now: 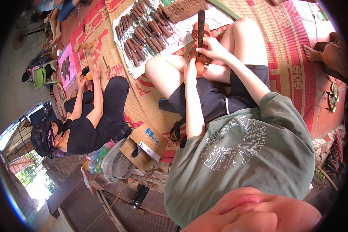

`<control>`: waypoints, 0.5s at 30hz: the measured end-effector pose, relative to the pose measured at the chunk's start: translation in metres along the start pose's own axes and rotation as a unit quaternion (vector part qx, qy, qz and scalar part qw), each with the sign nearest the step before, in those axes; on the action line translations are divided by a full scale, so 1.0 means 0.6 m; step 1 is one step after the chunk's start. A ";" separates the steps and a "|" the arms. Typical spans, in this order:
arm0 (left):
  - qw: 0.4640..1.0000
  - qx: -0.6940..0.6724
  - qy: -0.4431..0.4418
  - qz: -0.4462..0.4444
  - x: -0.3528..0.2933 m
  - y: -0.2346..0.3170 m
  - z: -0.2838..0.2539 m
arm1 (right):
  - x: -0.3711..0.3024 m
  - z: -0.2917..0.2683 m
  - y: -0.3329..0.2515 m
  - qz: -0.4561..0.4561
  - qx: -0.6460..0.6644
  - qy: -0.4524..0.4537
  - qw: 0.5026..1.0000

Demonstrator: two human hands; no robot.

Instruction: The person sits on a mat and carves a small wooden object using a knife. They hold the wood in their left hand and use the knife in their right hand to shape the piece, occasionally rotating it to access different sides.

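Observation:
An orange-brown wooden carving (200, 69) lies across my lap between my bare legs, its far part reaching past my hands. My left hand (190, 70) is closed on its near left side. In my right hand (212, 49) is a long, narrow, dark carving tool (201, 29), gripped near its lower end with the thumb along it. The tool stands nearly upright over the carving and hides part of it. Its working tip cannot be made out. Beyond my knee, rows of wood-handled carving chisels (145, 31) lie on a white sheet (174, 42).
A wooden block (185, 9) lies behind the chisels on the patterned mat (143, 92). At left, a person in black (91, 120) works on a small wooden piece. A cardboard box (149, 141) and a fan (118, 162) stand beside me. Another person's foot (312, 53) is at right.

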State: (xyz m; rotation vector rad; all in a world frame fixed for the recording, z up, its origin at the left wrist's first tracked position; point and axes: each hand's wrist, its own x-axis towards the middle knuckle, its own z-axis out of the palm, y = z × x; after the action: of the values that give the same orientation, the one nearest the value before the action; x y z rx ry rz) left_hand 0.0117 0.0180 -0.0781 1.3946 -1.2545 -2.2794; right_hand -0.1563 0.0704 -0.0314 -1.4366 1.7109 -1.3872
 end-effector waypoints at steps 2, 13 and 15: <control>1.000 0.001 -0.003 0.003 0.001 -0.007 0.000 | -0.001 0.003 -0.002 -0.019 0.005 -0.004 1.000; 0.999 -0.011 0.045 -0.022 -0.039 0.050 0.034 | -0.016 0.015 -0.007 -0.001 -0.052 0.058 0.997; 0.998 -0.003 0.053 -0.037 -0.046 0.059 0.038 | -0.014 0.015 -0.011 0.058 -0.055 0.063 0.995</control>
State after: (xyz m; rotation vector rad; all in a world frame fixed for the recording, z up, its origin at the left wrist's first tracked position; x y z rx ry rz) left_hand -0.0008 0.0238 -0.0298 1.5626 -1.1805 -2.2219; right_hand -0.1433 0.0754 -0.0301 -1.3077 1.9464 -1.3639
